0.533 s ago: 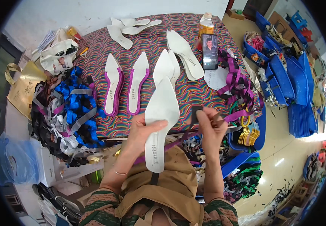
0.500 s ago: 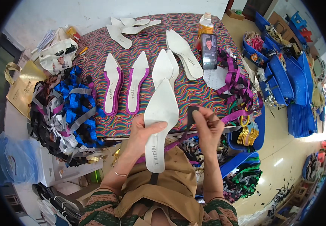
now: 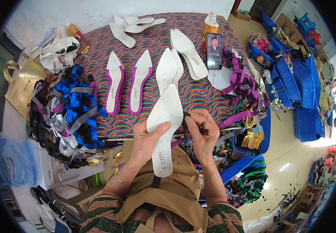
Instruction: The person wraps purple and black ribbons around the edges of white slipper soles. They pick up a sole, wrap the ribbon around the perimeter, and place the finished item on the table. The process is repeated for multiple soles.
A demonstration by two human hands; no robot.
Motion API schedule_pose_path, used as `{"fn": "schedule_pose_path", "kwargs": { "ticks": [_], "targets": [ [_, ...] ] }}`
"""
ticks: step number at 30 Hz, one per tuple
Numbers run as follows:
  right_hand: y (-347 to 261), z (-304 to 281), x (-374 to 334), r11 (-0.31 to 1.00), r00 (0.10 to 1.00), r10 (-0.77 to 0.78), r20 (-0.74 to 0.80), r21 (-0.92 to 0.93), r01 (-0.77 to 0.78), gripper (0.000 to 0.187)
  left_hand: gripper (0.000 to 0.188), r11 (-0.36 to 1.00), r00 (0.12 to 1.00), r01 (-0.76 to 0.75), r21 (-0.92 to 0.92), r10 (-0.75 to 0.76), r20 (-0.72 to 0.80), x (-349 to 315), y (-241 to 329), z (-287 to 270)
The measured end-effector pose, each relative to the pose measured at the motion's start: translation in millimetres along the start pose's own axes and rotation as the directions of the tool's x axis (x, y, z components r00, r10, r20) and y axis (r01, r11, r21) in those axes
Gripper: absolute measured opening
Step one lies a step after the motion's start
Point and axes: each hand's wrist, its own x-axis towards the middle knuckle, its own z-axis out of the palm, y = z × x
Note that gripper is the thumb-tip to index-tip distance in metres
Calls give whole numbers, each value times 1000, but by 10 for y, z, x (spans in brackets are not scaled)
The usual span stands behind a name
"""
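The insole (image 3: pixel 166 108) is being gripped by the left hand (image 3: pixel 144 138). Now nearer its right edge, the right hand's (image 3: pixel 204 139) pinched strip (image 3: pixel 185 120) is seemingly being aligned.

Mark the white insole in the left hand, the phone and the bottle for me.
Held white insole (image 3: pixel 163 143): head view, on its narrow waist.
Phone (image 3: pixel 214 52): head view, middle of the screen.
Bottle (image 3: pixel 211 27): head view, on its body above the phone.

Smooth matt white insole (image 3: pixel 166 110) at centre, rough glittery edging (image 3: pixel 123 87) at 10 o'clock, cloth table cover (image 3: pixel 152 40) at 12, glossy phone (image 3: pixel 213 52) at 1, plastic bins (image 3: pixel 309 124) at 3, matt cloth apron (image 3: pixel 168 196) at 6
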Motion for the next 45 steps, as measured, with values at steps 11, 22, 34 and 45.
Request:
{"fn": "schedule_pose_path", "kwargs": {
  "ticks": [11,22,34,45],
  "targets": [
    [-121,-142,193,765,871,432,233,417,-491,4,19,996,988,88,-8,-87,128,12,88,-17],
    [-151,45,-137,821,873,463,150,298,-487,27,24,999,998,-46,25,45,43,200,198,109],
    [21,143,-446,970,964,244,101,-28,-243,27,28,986,982,-133,102,118,145,230,20,132],
    [-85,66,-162,979,979,190,70,-93,-183,32,38,991,979,-17,-130,43,200,302,-67,202]
  ]
}}
